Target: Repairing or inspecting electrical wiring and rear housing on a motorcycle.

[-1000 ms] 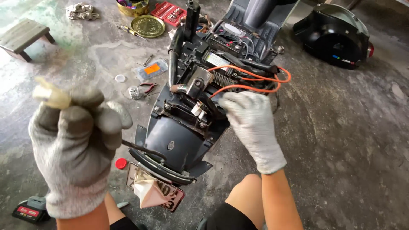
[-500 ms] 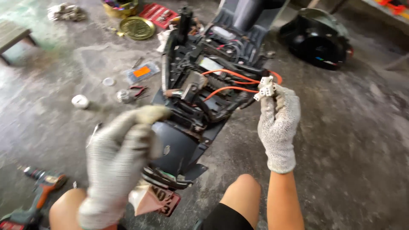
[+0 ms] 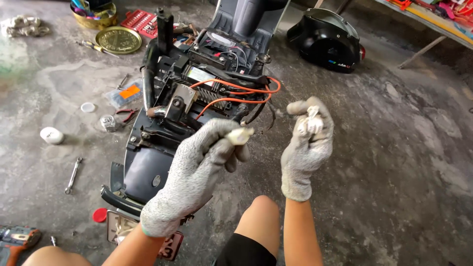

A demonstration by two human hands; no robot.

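Both my hands wear grey knit gloves and are raised above a stripped scooter rear frame (image 3: 162,143) lying on the concrete floor. My left hand (image 3: 197,167) pinches a small pale plug-like piece (image 3: 240,135) between thumb and fingers. My right hand (image 3: 306,145) is closed around a small white connector (image 3: 309,121), held up to the right of the frame. Orange cables (image 3: 236,91) loop across the exposed wiring and black parts of the scooter. My bare knee (image 3: 260,216) shows below the hands.
A black helmet (image 3: 326,39) lies at the back right. On the left floor are a brass round lid (image 3: 118,39), a red socket set (image 3: 143,20), pliers (image 3: 127,116), a wrench (image 3: 73,175), a white cap (image 3: 51,135), a red cap (image 3: 100,215) and a drill (image 3: 17,240).
My left hand has swung in from the lower left towards the middle. My right hand lifted off the scooter wiring with the white connector and now sits lower and closer to the left hand.
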